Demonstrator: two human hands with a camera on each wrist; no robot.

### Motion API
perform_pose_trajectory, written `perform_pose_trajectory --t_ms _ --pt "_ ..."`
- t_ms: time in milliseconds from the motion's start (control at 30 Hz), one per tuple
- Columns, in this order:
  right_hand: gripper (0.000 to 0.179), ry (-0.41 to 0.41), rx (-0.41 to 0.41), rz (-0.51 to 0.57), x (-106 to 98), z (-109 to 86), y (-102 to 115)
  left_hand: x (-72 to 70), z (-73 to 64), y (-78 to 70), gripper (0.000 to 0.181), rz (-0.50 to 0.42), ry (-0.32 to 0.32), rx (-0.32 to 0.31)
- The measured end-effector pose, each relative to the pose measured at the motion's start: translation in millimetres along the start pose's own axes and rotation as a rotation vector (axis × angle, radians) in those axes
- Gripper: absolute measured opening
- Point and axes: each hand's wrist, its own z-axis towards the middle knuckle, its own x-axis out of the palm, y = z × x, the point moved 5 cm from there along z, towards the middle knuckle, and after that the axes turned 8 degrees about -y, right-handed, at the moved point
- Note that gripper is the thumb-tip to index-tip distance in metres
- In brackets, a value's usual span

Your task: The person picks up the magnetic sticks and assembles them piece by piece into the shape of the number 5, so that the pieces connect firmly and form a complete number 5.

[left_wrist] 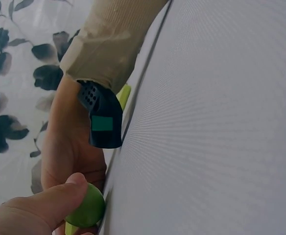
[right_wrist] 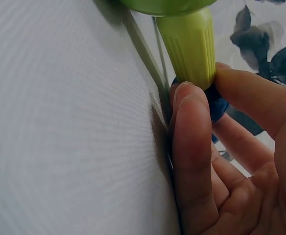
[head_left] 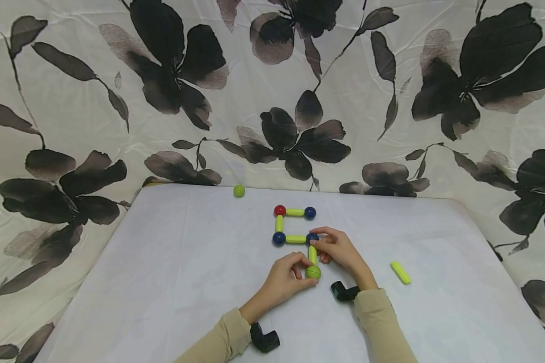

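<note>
Balls and yellow-green rods form an angular shape on the white table. A red ball [head_left: 279, 210] and a blue ball [head_left: 310, 213] mark its top, joined by a rod [head_left: 295, 213]. Below, another blue ball [head_left: 279, 239] links by a rod [head_left: 296, 239] to a third blue ball [head_left: 313, 237]. My right hand [head_left: 340, 249] pinches that third ball between thumb and fingers. From it a yellow-green rod [right_wrist: 189, 46] runs toward me to a green ball [head_left: 313, 272]. My left hand [head_left: 283, 277] grips this green ball [left_wrist: 87, 208], thumb on its near side.
One loose green ball [head_left: 239, 191] lies near the table's back edge. A loose yellow-green rod [head_left: 400, 273] lies to the right of my right hand. Black wrist cameras [head_left: 264, 339] jut out by both sleeves. Behind the table hangs a floral cloth [head_left: 281, 75].
</note>
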Motion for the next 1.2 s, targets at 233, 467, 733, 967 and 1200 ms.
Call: perform_pose_trajectory --t_ms 233,467,733,967,1200 --pt "0.038 0.0 -0.002 0.003 -1 0.3 0 0.0 -0.2 0.4 0.027 -0.026 0.0 -0.006" --pt "0.037 0.0 -0.003 0.006 -1 0.3 -1 -0.2 0.3 0.4 0.027 -0.033 -0.003 -0.015" --pt "0.039 0.004 -0.007 0.003 -1 0.4 -1 0.3 -0.2 1.9 0.03 -0.028 -0.012 -0.016" --pt "0.038 0.001 -0.006 0.01 -1 -0.1 -1 -4.4 2.6 1.1 0.03 -0.052 0.025 -0.063" --pt "0.041 0.003 0.015 0.016 -1 0.5 -2 -45.1 19.6 3.0 0.024 -0.045 -0.038 -0.108"
